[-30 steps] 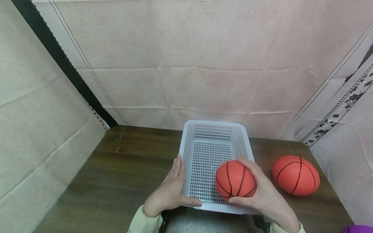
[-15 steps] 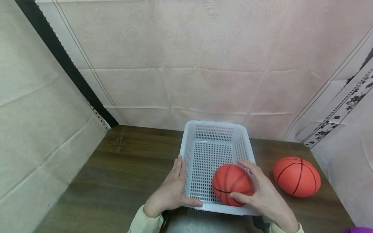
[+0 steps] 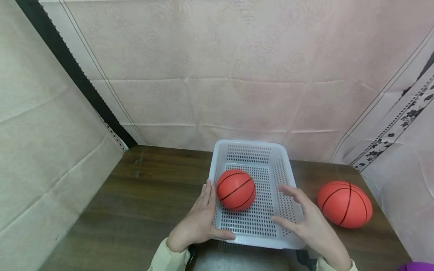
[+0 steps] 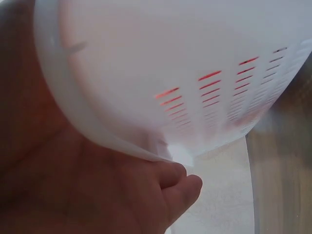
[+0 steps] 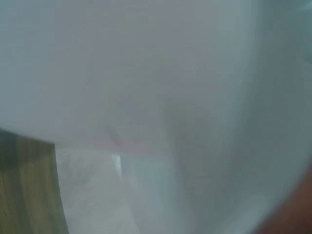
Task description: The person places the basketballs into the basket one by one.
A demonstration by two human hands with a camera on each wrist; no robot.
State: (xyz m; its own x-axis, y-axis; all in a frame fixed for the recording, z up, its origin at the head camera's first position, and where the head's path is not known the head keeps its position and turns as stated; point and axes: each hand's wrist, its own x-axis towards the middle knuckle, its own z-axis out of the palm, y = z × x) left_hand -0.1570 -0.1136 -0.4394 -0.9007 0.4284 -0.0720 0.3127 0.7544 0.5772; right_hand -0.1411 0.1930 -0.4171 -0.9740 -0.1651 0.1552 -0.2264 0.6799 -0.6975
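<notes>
A white perforated plastic basket (image 3: 249, 142) stands on the brown wooden table, and a small orange-red toy basketball (image 3: 236, 190) lies inside it, towards the left wall. My left hand (image 3: 196, 222) rests along the basket's left side, fingers straight, thumb laid on the front rim. In the left wrist view the fingers touch the basket wall (image 4: 122, 58), and red shows through its slots. Over the front right corner of the basket is my right hand (image 3: 310, 218), thumb and fingers spread apart with nothing between them. The right wrist view is filled by the blurred basket wall (image 5: 112, 73).
A second orange-red basketball (image 3: 344, 204) sits on the table (image 3: 159, 199) right of the basket. Part of a purple round object (image 3: 417, 267) shows at the lower right corner. Pale cloth (image 3: 237, 105) hangs behind the table and at both sides.
The basketball has left my right hand and moved left and away inside the basket. My right fingers have spread apart. The left hand and the basket stay in place.
</notes>
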